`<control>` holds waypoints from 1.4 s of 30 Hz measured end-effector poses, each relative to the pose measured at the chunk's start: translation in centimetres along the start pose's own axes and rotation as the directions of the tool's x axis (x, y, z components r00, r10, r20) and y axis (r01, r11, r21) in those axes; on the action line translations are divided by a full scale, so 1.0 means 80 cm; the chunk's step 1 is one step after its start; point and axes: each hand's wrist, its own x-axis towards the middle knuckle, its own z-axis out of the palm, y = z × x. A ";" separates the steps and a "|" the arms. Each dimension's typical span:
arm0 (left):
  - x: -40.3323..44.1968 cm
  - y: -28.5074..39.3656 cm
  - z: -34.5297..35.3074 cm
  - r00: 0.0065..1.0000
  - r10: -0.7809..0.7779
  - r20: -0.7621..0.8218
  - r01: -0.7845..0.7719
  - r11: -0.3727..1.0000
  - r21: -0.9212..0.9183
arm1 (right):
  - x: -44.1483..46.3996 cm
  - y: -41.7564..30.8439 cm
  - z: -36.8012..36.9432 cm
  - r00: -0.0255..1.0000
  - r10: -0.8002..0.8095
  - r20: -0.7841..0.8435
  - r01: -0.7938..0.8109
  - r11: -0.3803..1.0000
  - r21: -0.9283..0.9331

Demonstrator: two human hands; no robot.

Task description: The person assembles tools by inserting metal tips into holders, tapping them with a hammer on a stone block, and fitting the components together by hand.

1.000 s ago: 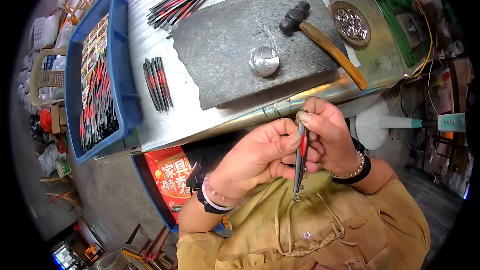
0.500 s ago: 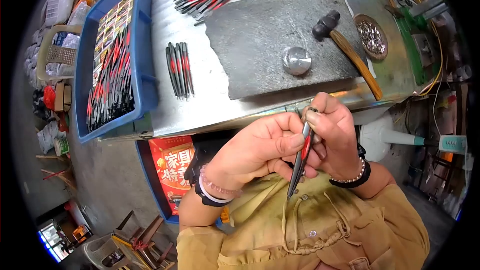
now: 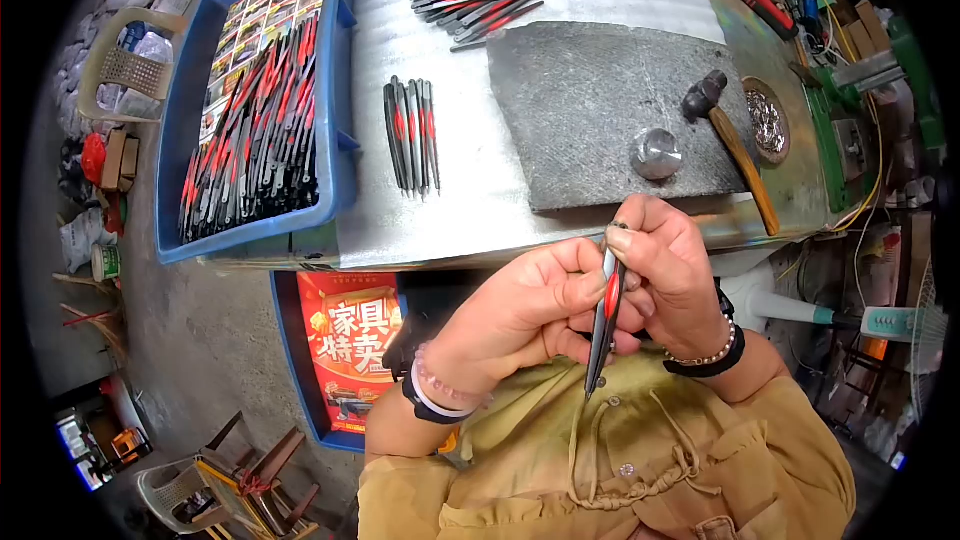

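Observation:
Close to my chest, a slender black-and-red pointed tool (image 3: 605, 325) is held between both hands, its narrow tip down toward the shirt; its exact kind I cannot tell. My left hand (image 3: 535, 300) is closed, pinching its shaft between thumb and fingers. Wrapped around the upper end is my right hand (image 3: 665, 265), with thumb and forefinger at a small dark part on top. Fingers partly hide the tool's middle. On the white table covering lie a short row of similar tools (image 3: 410, 135) and a looser pile (image 3: 475, 0).
A blue crate (image 3: 345, 130) of the same tools stands at left. Beyond my hands, a grey slab (image 3: 580, 90) bears a round metal block (image 3: 657, 154) and a hammer (image 3: 735, 140). Right of it sits a bowl of small shiny metal parts (image 3: 768, 125). A red printed bag (image 3: 350, 350) lies below.
The view has shifted, so the table and its things appear farther right. Both hands keep their hold on the tool, with little change in grip.

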 end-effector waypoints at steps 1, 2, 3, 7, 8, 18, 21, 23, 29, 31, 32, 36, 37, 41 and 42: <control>-0.002 0.000 -0.002 1.000 0.003 0.000 -0.003 1.000 -0.006 | 0.001 0.000 0.002 1.000 0.008 0.001 -0.008 1.000 -0.011; -0.004 0.000 -0.003 1.000 0.004 0.003 -0.004 1.000 -0.017 | 0.002 0.001 0.004 1.000 0.016 0.001 -0.016 1.000 -0.021; -0.006 0.001 -0.004 1.000 0.005 0.005 -0.005 1.000 -0.028 | 0.004 0.003 0.005 1.000 0.017 -0.003 -0.017 0.999 -0.030; -0.011 -0.001 -0.008 1.000 0.011 0.005 -0.011 0.998 -0.054 | 0.005 0.006 0.010 1.000 0.019 -0.006 -0.019 0.999 -0.049; -0.011 -0.001 -0.009 1.000 0.013 0.020 -0.011 0.997 -0.076 | 0.005 0.005 0.010 1.000 0.017 -0.005 -0.017 0.999 -0.051; -0.009 -0.011 -0.011 0.998 0.040 0.048 -0.033 0.989 -0.144 | 0.001 0.002 0.009 0.997 0.071 0.004 -0.071 0.997 -0.033; -0.010 -0.014 -0.011 0.998 0.051 0.047 -0.045 0.990 -0.132 | 0.000 0.005 0.006 0.996 0.087 0.018 -0.086 0.996 -0.015; -0.011 -0.015 -0.009 0.998 0.059 0.034 -0.055 0.990 -0.129 | 0.000 0.007 0.001 0.995 0.095 0.030 -0.095 0.995 -0.006; -0.010 -0.024 -0.006 0.997 0.078 0.021 -0.075 0.991 -0.110 | -0.003 0.013 -0.007 0.995 0.093 0.036 -0.094 0.995 0.029; -0.009 -0.026 -0.003 0.997 0.079 0.000 -0.079 0.992 -0.096 | -0.004 0.014 -0.009 0.995 0.094 0.043 -0.095 0.995 0.040; -0.008 -0.025 -0.001 0.997 0.075 -0.015 -0.076 0.993 -0.093 | -0.005 0.014 -0.010 0.994 0.094 0.046 -0.097 0.994 0.046; -0.007 -0.024 0.005 0.996 0.066 -0.064 -0.071 0.995 -0.071 | -0.009 0.016 -0.013 0.995 0.088 0.051 -0.092 0.993 0.070; -0.006 -0.024 0.005 0.995 0.066 -0.073 -0.071 0.996 -0.063 | -0.009 0.017 -0.015 0.995 0.087 0.057 -0.091 0.993 0.078; -0.004 -0.025 0.009 0.990 0.078 -0.115 -0.077 0.997 0.011 | -0.009 0.020 -0.023 0.995 0.078 0.062 -0.082 0.994 0.074; -0.006 -0.023 0.014 0.985 0.078 -0.155 -0.071 0.996 0.054 | -0.011 0.020 -0.025 0.995 0.074 0.060 -0.078 0.994 0.072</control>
